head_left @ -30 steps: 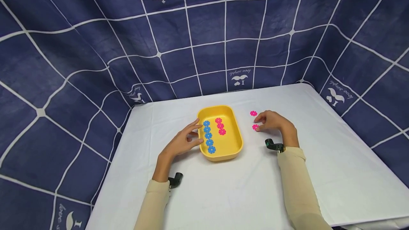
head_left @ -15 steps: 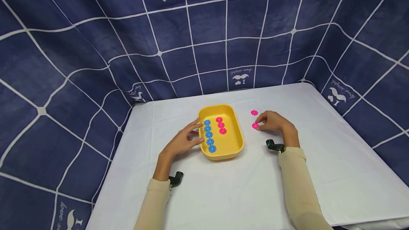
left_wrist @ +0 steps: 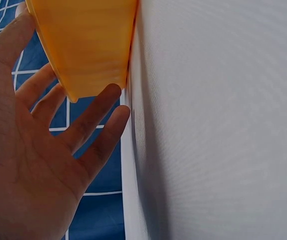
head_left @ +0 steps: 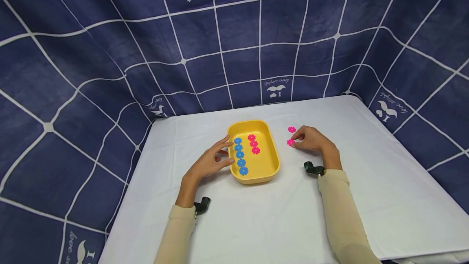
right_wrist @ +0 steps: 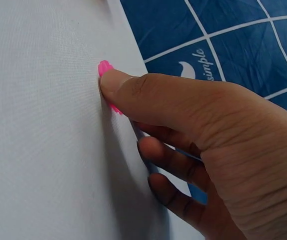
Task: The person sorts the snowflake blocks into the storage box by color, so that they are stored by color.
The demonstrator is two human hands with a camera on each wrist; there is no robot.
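Note:
My left hand (head_left: 209,161) rests at the left rim of a yellow tray (head_left: 269,166), fingers spread and loosely extended. In the left wrist view its thumb touches the rim of the tray (left_wrist: 83,45). Along the tray's left side runs a row of several blue flower-shaped discs (head_left: 239,155); three pink ones (head_left: 253,144) lie in a row beside them. Right of the tray, my right hand (head_left: 312,139) pinches a pink flower-shaped disc (head_left: 290,143) between thumb and finger. The right wrist view has the thumb covering most of that disc (right_wrist: 105,66).
Another pink disc (head_left: 291,129) lies on the white tablecloth (head_left: 256,223) just behind the right hand. Blue checked curtains (head_left: 238,64) enclose the table at the back and sides. A black wrist camera (head_left: 202,205) sits on each forearm.
The right thumb and finger have closed on the nearer pink disc. Since half a second ago it has shifted slightly left and away with the hand. The left hand stays at the tray.

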